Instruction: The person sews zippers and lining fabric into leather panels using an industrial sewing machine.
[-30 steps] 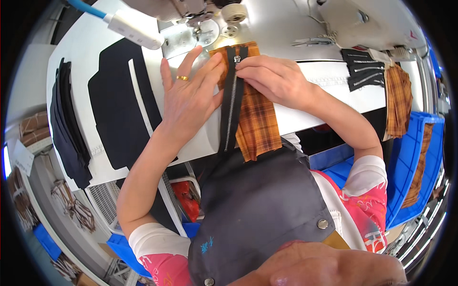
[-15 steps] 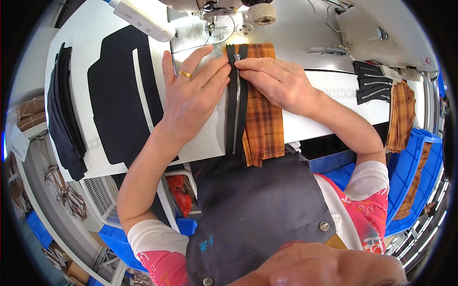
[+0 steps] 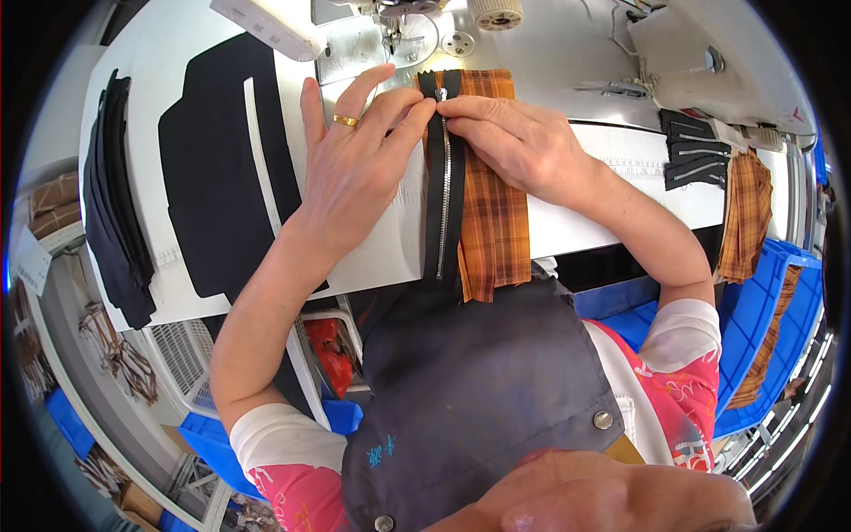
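A black zipper (image 3: pixel 434 195) with silver metal teeth lies lengthwise along the left side of an orange-brown plaid fabric piece (image 3: pixel 495 217). Its metal slider (image 3: pixel 441 94) sits near the far end. My right hand (image 3: pixel 532 151) comes in from the right, thumb and forefinger closed on the zipper just below the slider. From the left, the thumb and forefinger of my left hand (image 3: pixel 359 160) close at the tape's left edge, close to the right fingertips. The other left fingers are raised and spread, one wearing a gold ring. Both fingertip grips are partly hidden.
Just beyond the hands is a sewing machine's needle area (image 3: pixel 390 40). Black fabric panels (image 3: pixel 222 177) and a dark fabric stack (image 3: pixel 115 204) lie left. Several zippers (image 3: pixel 694 151) and plaid pieces (image 3: pixel 746 217) lie right. Blue bins (image 3: pixel 767 337) stand below the table.
The left thumb and forefinger have moved from beside the zipper to its edge near the slider, closer to the right fingertips. The whole view has shifted slightly.
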A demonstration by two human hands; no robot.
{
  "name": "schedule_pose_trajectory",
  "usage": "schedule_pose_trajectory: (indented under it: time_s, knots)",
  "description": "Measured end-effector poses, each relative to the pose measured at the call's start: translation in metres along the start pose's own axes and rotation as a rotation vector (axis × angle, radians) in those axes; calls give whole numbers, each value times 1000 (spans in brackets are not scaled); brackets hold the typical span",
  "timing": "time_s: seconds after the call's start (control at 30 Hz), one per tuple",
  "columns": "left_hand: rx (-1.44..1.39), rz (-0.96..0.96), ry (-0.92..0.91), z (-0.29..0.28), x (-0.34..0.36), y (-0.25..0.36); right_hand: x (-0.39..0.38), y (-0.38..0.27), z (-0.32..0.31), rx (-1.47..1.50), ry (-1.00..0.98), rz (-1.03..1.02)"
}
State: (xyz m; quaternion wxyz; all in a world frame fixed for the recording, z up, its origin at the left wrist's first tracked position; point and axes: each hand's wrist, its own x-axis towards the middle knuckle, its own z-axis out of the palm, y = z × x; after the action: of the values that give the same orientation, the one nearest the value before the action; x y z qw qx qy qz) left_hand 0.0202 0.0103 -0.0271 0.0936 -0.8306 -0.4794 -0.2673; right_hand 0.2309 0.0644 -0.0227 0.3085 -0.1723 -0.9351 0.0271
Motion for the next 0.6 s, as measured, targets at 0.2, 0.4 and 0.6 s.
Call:
schedule_pose_trajectory:
  time_s: [0.2, 0.4, 0.6]
  knots:
    - [5, 72, -19, 2, 3, -6, 6, -8, -11, -150, -46, -215]
    - [-15, 3, -56, -2, 8, -1, 2, -58, -16, 51, -110, -383]
    - [25, 6, -40, 2, 4, -2, -29, -59, -21, 103, -31, -190]
